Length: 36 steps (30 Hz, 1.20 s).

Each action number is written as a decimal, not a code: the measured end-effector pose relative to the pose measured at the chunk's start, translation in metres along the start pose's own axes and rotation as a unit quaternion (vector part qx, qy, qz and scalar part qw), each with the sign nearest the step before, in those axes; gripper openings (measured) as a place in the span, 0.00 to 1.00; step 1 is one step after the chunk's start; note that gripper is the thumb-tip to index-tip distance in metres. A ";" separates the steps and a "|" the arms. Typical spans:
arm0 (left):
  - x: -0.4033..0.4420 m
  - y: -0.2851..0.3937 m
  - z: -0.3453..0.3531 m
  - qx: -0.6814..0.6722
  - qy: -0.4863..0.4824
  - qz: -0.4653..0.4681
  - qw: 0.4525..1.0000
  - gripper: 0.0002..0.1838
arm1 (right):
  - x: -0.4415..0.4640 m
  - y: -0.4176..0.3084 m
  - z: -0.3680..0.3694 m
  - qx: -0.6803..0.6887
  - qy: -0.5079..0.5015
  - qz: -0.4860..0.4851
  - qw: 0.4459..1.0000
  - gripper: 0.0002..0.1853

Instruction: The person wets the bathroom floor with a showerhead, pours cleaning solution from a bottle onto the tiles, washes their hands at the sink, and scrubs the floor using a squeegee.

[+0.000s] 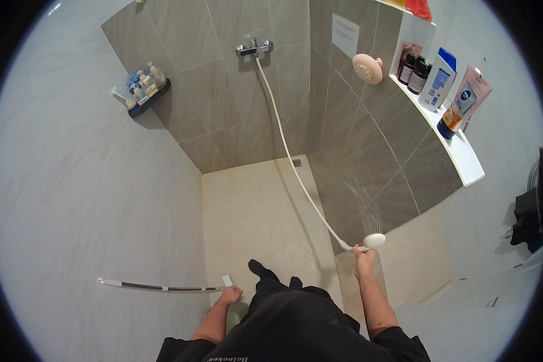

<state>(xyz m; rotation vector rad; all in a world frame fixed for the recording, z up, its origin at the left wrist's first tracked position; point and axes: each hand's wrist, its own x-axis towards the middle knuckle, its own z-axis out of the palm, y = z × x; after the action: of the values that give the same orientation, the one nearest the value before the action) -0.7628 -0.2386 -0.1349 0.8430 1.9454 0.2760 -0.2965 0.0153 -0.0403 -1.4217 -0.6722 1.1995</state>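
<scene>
Right grip: my right hand [363, 256] is wrapped round the handle of the shower head [374, 241], low beside the near end of the half wall [356, 145].
Spray: fine jets leave the face toward the wall's tiles; I judge this to be the step in hand, wetting or rinsing them.
Sweep: slow, overlapping passes from the wall's top edge downward should serve best, so runoff carries toward the floor [247, 223].
Wrist: a small turn should aim the jets better than a swing of the whole arm.
Hose [282, 136]: it runs from the mixer tap [254, 49] to my right grip without a visible kink; slack near the handle would help my reach.
Left grip: my left hand [230, 295] is curled round one end of a long pole [169, 289], its white tip pointing left; I should hold it clear of the hose.
Ledge [470, 169]: a tube [464, 102] stands toward its near end, so jets aimed too high could wet or knock it.
Drain [296, 163]: it sits at the floor's far right corner, a sensible direction for the water.
</scene>
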 end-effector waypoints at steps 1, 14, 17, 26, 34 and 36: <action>-0.001 -0.002 0.000 -0.004 0.007 0.006 1.000 0.18 | 0.002 0.002 0.002 -0.002 -0.001 0.000 1.000 0.15; 0.004 -0.034 0.013 -0.049 -0.005 0.019 0.999 0.15 | 0.027 -0.007 0.041 0.043 -0.030 0.059 0.997 0.19; 0.012 -0.057 0.029 -0.095 0.036 0.015 0.995 0.15 | 0.033 -0.025 0.054 0.022 -0.034 0.008 0.999 0.18; -0.003 -0.053 0.032 -0.108 0.049 0.030 0.993 0.18 | 0.035 -0.100 0.088 -0.037 -0.004 -0.133 0.990 0.11; 0.000 -0.040 0.023 -0.136 0.045 0.017 0.990 0.18 | 0.036 -0.131 0.102 -0.003 0.017 -0.159 0.987 0.12; 0.004 -0.042 0.023 -0.148 0.061 0.029 0.987 0.18 | 0.034 -0.137 0.109 -0.010 0.019 -0.152 0.988 0.12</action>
<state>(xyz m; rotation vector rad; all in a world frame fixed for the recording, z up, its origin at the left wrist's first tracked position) -0.7637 -0.2702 -0.1711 0.6995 1.9320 0.6475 -0.3562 0.1184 0.0927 -1.3001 -0.8439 0.9260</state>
